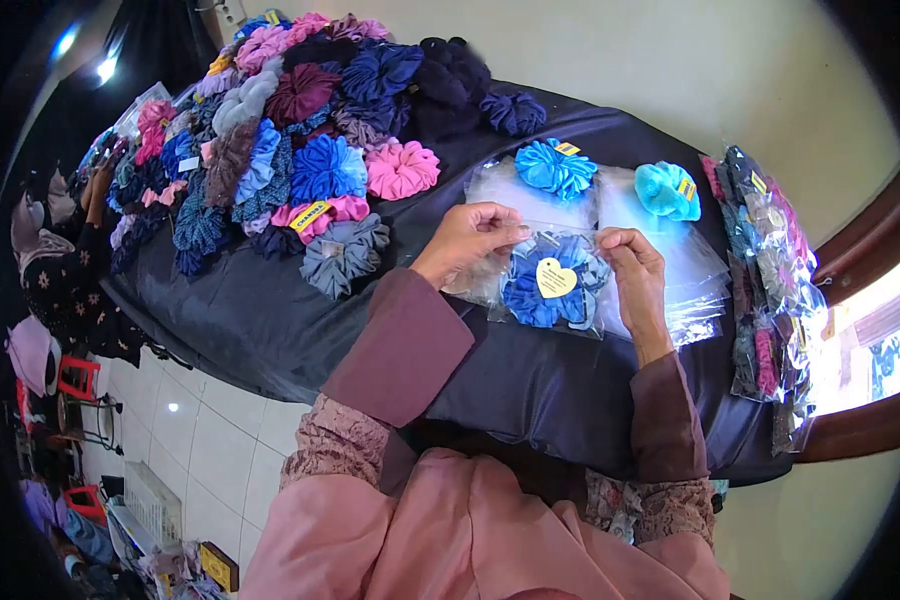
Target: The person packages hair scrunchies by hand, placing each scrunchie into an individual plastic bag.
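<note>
A clear plastic bag [588,318] hangs between my two hands over the table. Inside it are a blue scrunchie [518,296] and a cream heart-shaped tag [556,279] with small print. My left hand [470,243] pinches the bag's upper left corner between thumb and finger. At the upper right corner, my right hand [634,280] pinches the same edge. Just beyond the bag, a bright blue scrunchie [550,172] and a turquoise scrunchie [667,192], both with yellow labels, lie on stacks of clear bags [685,262].
A large heap of scrunchies [300,150] covers the left of the black-clothed table [240,335]. Bagged scrunchies [770,290] are piled at the right edge by a window [870,345]. Another person [70,270] is at the far left, near red stools [78,377].
</note>
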The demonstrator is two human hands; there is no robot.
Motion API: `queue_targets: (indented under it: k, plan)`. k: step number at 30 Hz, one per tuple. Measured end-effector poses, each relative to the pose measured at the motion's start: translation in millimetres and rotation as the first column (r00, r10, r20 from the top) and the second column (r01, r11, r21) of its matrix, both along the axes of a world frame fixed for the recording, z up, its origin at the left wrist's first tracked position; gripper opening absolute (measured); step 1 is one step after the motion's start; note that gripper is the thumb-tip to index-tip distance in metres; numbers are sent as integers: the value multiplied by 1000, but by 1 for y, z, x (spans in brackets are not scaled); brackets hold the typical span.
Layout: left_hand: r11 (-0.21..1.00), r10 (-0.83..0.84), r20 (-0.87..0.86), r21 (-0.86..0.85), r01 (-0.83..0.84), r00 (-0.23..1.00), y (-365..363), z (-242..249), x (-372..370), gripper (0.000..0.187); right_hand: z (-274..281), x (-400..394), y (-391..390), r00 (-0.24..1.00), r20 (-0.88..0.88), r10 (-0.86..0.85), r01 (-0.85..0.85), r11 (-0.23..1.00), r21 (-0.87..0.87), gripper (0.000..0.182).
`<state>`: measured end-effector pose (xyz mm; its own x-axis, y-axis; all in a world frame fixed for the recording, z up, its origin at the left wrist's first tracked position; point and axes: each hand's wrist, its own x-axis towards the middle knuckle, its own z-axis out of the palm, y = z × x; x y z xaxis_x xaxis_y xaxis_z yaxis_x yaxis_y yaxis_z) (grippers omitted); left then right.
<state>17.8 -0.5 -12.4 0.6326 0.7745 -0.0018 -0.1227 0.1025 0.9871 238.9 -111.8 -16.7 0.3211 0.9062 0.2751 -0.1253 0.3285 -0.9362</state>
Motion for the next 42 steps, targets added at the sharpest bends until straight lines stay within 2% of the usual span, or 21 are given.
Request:
queue_targets:
  k: [2,4,5,7,9,11,12,13,16,17,19,24,29,33,36,42]
  plan:
    - [999,-34,-68,0,34,997,1,1,0,24,2,2,0,1000,-16,-8,8,1000,2,13]
    - [1000,14,-20,27,-13,1000,-2,1,1,21,4,5,-1,990,-115,85,-88,996,-19,15]
    - [1000,6,-19,28,-6,1000,-2,1,1,21,7,5,-2,990,-115,78,-80,997,-18,15]
    - [996,80,12,35,-80,997,-3,2,3,20,11,7,-4,956,-260,136,-153,987,-46,20]
    - [997,74,23,30,-74,997,-5,3,4,20,11,7,-3,959,-255,126,-148,987,-67,25]
    - [996,84,51,39,-86,995,-7,5,5,19,14,-3,-3,999,-11,-32,30,992,-122,28]
    - [996,80,71,27,-82,994,-8,5,6,19,12,-3,-3,997,65,-41,51,986,-156,33]
    - [997,64,71,26,-66,995,-8,5,6,19,12,-3,-3,996,65,-56,66,985,-157,33]
    - [990,118,92,69,-124,989,-10,6,7,20,15,-5,-6,985,168,30,24,950,-311,34]
    - [991,106,92,68,-113,990,-9,4,7,20,13,-3,-6,986,168,18,36,949,-312,34]
    - [987,124,124,89,-136,984,-6,0,8,20,13,2,-4,973,192,128,-56,939,-339,33]
    - [987,154,129,30,-159,980,-8,4,8,18,10,5,-4,981,117,154,-117,955,-272,27]
    - [998,59,-92,39,-55,994,-11,12,6,13,8,8,-3,996,48,77,-60,959,-276,19]
    - [999,19,-87,50,-15,996,-9,8,6,14,10,8,-3,999,-4,41,-40,960,-278,20]
    - [1000,10,-37,24,-9,999,-7,4,5,16,10,10,-3,994,-65,84,-98,963,-252,23]
    - [993,113,43,-28,-112,993,-11,2,9,14,15,9,-4,967,-211,143,-188,959,-214,30]
